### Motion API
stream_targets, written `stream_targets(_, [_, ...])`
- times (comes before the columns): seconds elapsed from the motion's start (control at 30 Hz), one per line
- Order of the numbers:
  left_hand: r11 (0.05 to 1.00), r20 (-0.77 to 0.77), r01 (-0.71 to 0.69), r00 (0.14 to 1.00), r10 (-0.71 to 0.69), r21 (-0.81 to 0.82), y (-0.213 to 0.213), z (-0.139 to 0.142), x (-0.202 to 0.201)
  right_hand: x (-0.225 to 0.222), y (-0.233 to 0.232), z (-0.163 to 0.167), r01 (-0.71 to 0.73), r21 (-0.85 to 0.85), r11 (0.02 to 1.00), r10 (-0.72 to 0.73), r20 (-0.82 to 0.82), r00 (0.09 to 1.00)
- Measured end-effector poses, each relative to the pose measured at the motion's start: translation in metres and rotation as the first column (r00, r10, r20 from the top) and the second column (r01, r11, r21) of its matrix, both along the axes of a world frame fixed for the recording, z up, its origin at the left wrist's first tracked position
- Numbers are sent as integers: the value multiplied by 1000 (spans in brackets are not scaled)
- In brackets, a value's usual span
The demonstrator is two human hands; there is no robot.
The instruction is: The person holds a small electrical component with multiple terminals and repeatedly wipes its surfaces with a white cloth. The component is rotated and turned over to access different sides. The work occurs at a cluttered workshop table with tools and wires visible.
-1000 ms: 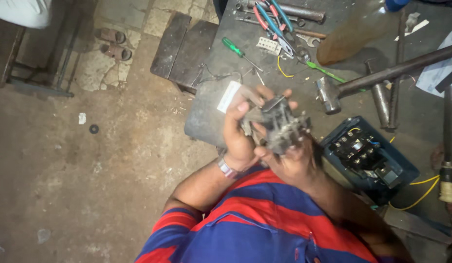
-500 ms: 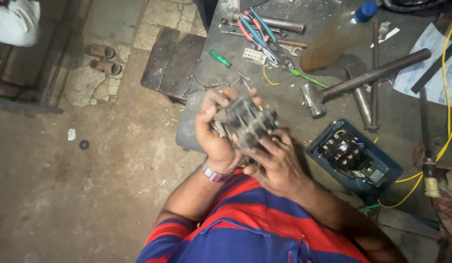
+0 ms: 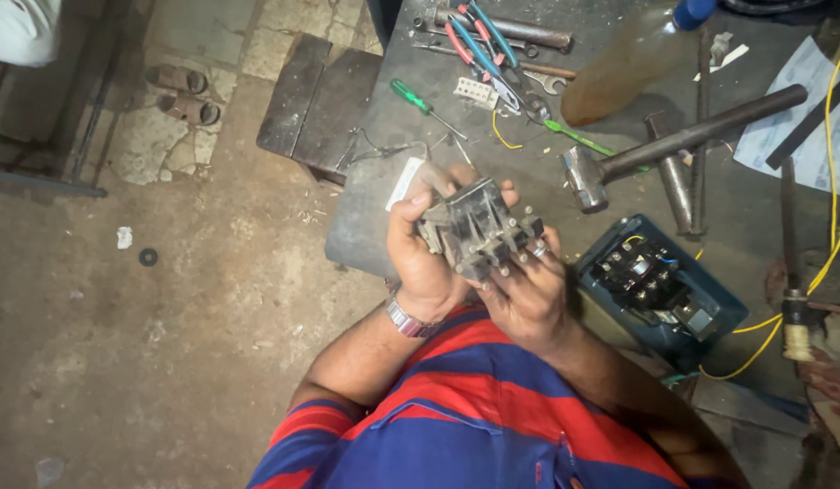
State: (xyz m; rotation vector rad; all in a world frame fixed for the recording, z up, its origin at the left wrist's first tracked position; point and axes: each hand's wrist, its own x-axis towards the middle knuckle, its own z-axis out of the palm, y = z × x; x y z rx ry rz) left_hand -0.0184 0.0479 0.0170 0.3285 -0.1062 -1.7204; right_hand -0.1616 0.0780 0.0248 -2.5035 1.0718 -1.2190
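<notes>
Hands, left hand (image 3: pixel 424 263) and right hand (image 3: pixel 528 294), hold grey switch block (image 3: pixel 479 231) in closed grip; white label (image 3: pixel 404 184) lies just beyond, blue box (image 3: pixel 710 312) right.

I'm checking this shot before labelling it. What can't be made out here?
Head view only:
- Underside of the grey contactor block: covered by the left hand and right hand.
- Its small terminals: too small to count.
- Blue starter box: inner wiring too small and dark.
- Plastic bottle: top cut off by the frame edge.
- Yellow wire: runs out of frame.
</notes>
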Motion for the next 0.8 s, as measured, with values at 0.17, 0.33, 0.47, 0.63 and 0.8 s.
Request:
stream_targets(0.17, [997,-65,-23,998,18,-76,-2,-12,-1,1,-4,3,-29,-43,999,35,128,991])
stream_targets(0.33, [998,10,21,1000,-22,57,-1,-15,-1,2,-5,2,-41,-15,999,43,144,989])
stream_targets(0.47, [999,-30,27,999,-28,-36,1,-16,-2,1,0,0,-3,127,992,-19,173,985])
stream_targets(0.63, [998,-23,30,999,-29,48,0,-20,-2,-3,5,-12,-90,456,886,-60,304,951])
stream_targets(0.8, [995,-71,69,995,-64,67,-3,-20,-1,-8,8,-24,-111,574,811,-122,352,928])
